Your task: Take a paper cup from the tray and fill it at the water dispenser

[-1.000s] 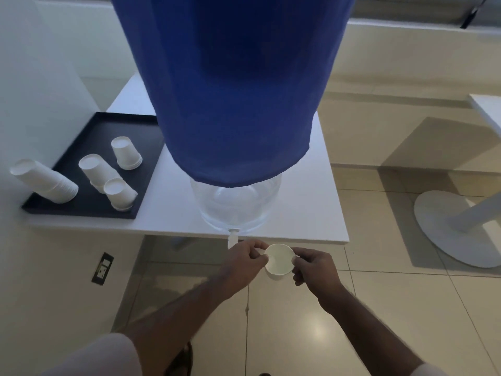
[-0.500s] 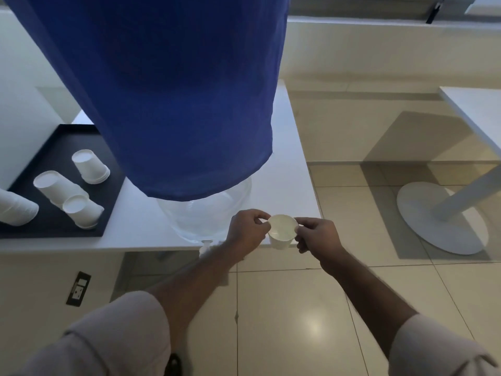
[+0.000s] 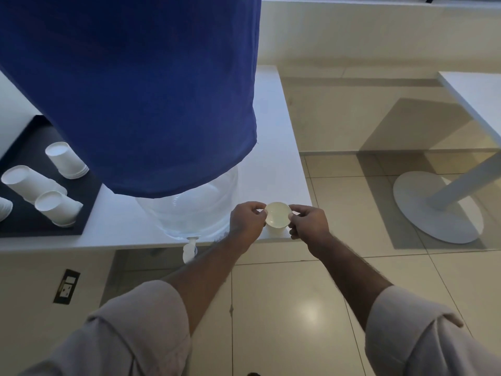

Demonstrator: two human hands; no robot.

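Both hands, left hand [image 3: 248, 221] and right hand [image 3: 307, 225], pinch the paper cup [image 3: 278, 217] by its rim (one each side), near the table [image 3: 282, 147] edge.

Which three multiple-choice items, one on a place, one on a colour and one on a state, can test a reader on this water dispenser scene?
1. Where is the small white paper cup?
A. on the black tray
B. over the near right corner of the white table, right of the tap
C. on the floor

2. What colour is the cloth cover on the water bottle?
A. blue
B. red
C. green

3. How is the cup held?
A. by one hand only
B. pinched at the rim between the left hand and the right hand
C. by no hand

Answers:
1 B, the white tap hangs further left.
2 A, the cloth is plainly blue.
3 B, fingers of both hands touch the rim.
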